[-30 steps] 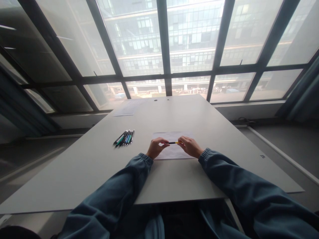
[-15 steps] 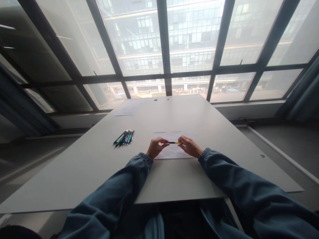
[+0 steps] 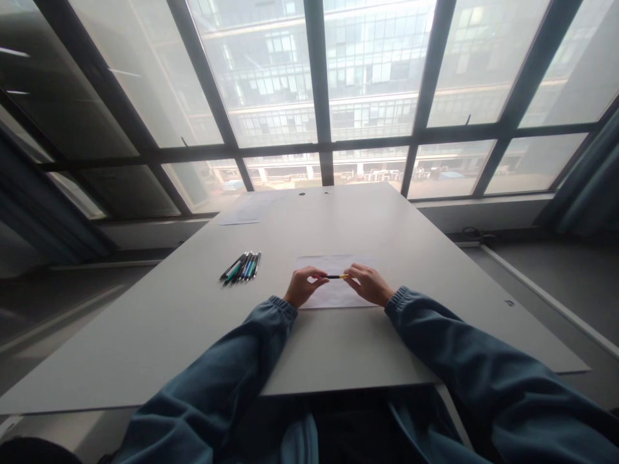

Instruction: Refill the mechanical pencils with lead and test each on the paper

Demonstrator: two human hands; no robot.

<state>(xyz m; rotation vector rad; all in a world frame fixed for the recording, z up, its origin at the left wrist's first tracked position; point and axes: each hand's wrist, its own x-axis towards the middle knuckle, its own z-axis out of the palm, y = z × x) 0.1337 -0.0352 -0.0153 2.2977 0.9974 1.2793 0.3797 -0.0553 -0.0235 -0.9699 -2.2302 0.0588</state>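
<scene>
A thin pen [image 3: 336, 276], black at its left part and yellow at its right, is held level between both hands just above a white sheet of paper [image 3: 333, 263] on the grey table [image 3: 203, 322]. My left hand [image 3: 302, 286] pinches the pen's black end. My right hand [image 3: 368, 283] pinches the yellow end. Both arms wear blue sleeves. The pen's tips are hidden by my fingers.
Several pens [image 3: 242, 266] lie side by side on the table to the left of my hands. Another sheet of paper [image 3: 246, 211] lies at the far left edge. A wall of large windows [image 3: 319, 96] stands behind the table. Floor shows to the right.
My hands have drawn slightly closer, so less of the yellow end shows between them. Everything else is still.
</scene>
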